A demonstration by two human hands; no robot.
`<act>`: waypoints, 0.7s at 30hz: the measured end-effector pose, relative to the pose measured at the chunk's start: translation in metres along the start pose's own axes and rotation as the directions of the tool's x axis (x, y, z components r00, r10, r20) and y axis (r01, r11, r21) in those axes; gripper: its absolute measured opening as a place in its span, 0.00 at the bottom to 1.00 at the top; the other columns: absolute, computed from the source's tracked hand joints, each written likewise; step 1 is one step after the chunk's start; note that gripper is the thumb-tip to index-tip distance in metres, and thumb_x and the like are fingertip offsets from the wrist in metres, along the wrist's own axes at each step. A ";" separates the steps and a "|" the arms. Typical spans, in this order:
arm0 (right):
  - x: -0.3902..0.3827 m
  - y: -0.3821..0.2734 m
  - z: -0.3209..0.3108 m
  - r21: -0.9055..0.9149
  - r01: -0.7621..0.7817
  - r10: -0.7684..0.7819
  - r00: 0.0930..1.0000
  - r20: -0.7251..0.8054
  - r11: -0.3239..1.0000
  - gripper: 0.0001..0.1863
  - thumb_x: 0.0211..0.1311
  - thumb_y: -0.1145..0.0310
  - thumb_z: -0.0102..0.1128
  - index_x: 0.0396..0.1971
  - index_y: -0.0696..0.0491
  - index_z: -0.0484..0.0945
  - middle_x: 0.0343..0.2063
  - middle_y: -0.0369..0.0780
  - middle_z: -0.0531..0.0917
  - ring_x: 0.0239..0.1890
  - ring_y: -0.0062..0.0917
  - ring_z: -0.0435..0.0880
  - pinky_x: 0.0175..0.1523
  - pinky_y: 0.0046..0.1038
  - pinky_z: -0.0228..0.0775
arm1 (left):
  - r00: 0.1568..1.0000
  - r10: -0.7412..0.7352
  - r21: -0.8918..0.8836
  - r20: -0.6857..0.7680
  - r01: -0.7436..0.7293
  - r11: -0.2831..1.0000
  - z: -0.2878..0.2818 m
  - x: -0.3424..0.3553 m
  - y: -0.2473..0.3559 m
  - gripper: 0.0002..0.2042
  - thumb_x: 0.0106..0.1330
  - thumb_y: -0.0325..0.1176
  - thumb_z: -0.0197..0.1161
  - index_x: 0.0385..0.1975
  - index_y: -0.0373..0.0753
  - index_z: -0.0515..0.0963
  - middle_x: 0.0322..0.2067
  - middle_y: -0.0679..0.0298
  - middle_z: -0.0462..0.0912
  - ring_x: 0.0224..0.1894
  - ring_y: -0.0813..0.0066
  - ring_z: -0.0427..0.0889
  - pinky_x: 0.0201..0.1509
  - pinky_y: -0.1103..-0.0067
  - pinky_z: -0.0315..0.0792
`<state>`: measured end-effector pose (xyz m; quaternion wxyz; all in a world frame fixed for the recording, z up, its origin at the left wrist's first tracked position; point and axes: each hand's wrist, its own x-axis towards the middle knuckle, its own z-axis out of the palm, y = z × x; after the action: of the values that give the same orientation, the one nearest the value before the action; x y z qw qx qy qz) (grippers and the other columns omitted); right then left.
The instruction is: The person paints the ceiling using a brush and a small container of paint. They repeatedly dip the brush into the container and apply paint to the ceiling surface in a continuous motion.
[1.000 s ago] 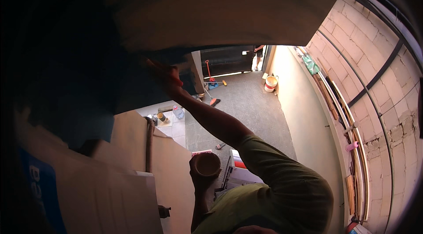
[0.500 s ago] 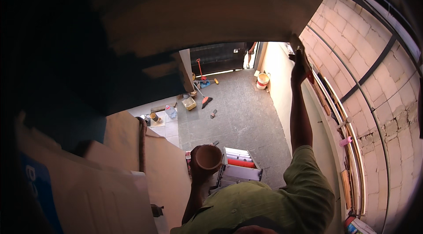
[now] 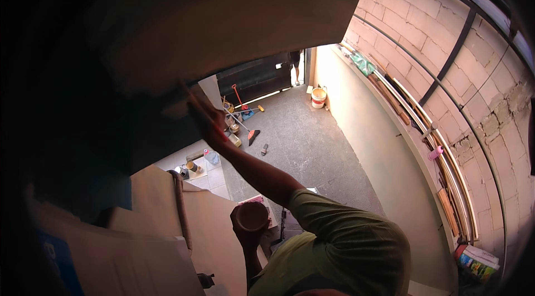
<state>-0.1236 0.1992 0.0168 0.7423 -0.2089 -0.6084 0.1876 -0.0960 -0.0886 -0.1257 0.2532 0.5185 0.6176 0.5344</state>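
Note:
My left hand [image 3: 249, 236] is wrapped round a round, open-topped cup [image 3: 252, 216], brownish inside, held low in front of my body. My right arm reaches up to the left, across to a dark blue-black wall [image 3: 150, 120]. Against that surface, my right hand [image 3: 207, 116] is closed on what looks like a paintbrush [image 3: 221, 135]; a bit of its red handle shows, and its tip is lost in shade. A large brown coat [image 3: 223, 12] with uneven, streaky edges covers the upper part of the dark surface.
Far below on the grey floor are a broom [image 3: 253, 136], a white bucket [image 3: 318, 97] and a loose brush [image 3: 264, 149]. A partly hidden ladder [image 3: 285, 221] stands beside me. Pipes and boards [image 3: 412, 109] lie along the right wall's ledge. A person [image 3: 296, 67] stands in the doorway.
My right hand has swung from the panel's right end far over to the left. The view has shifted, and my left hand still holds the cup low.

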 end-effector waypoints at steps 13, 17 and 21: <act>0.109 0.138 -0.365 -0.382 -0.082 -0.048 0.947 -0.318 0.921 0.22 0.70 0.62 0.52 0.55 0.62 0.72 0.40 0.46 0.83 0.33 0.27 0.83 0.44 0.26 0.75 | 0.999 0.031 -0.104 -0.037 -0.035 0.994 -0.002 0.018 0.015 0.41 0.35 0.30 0.81 0.54 0.36 0.65 0.46 0.56 0.77 0.49 0.64 0.78 0.53 0.69 0.73; 0.127 0.114 -0.462 -0.293 -0.282 0.039 0.779 -0.626 0.913 0.22 0.65 0.56 0.59 0.49 0.59 0.78 0.31 0.39 0.84 0.32 0.18 0.81 0.41 0.23 0.71 | 0.995 0.099 -0.207 0.009 -0.095 0.974 0.004 0.024 0.021 0.39 0.37 0.28 0.80 0.53 0.35 0.65 0.46 0.56 0.78 0.48 0.64 0.79 0.53 0.69 0.74; 0.123 0.063 -0.376 -0.384 -0.096 -0.071 0.915 -0.398 0.918 0.19 0.69 0.63 0.54 0.50 0.62 0.76 0.32 0.40 0.84 0.31 0.20 0.81 0.41 0.24 0.72 | 0.993 0.120 -0.153 0.008 -0.117 0.981 0.005 0.021 0.018 0.37 0.38 0.27 0.79 0.52 0.35 0.66 0.46 0.56 0.78 0.47 0.64 0.79 0.53 0.69 0.74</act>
<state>0.2675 0.2871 0.0192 0.7928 -0.3929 -0.4657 0.0184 -0.0923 -0.0696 -0.1058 0.2652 0.5381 0.5407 0.5898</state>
